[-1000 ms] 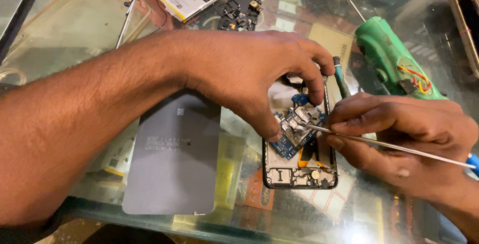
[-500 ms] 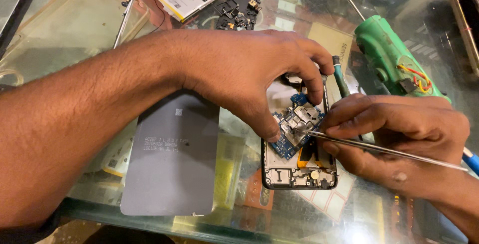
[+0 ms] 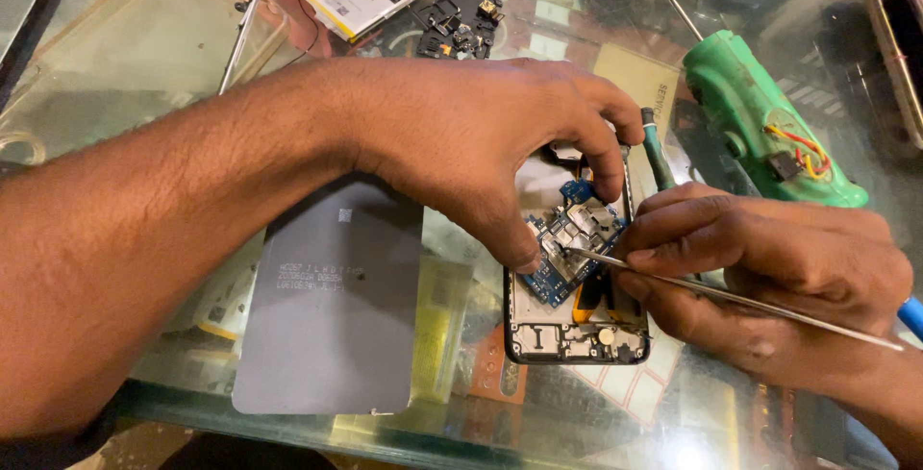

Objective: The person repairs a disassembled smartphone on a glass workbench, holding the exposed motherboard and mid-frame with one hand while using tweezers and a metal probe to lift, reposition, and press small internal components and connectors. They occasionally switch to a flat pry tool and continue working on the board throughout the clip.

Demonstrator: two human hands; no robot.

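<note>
The opened phone [image 3: 575,287] lies near the glass surface's [image 3: 173,47] front edge, left hand [image 3: 481,138] fingers pinning its circuit board [image 3: 575,244], right hand [image 3: 769,268] fingers clamped on tweezers [image 3: 731,299], hemmed by a grey sheet [image 3: 327,302] and green tool [image 3: 760,129].

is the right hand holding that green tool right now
No, the right hand holds thin metal tweezers over the opened phone, while the green tool lies untouched on the glass table.

The left hand [image 3: 481,143] hides the opened phone's [image 3: 577,326] top.
</note>
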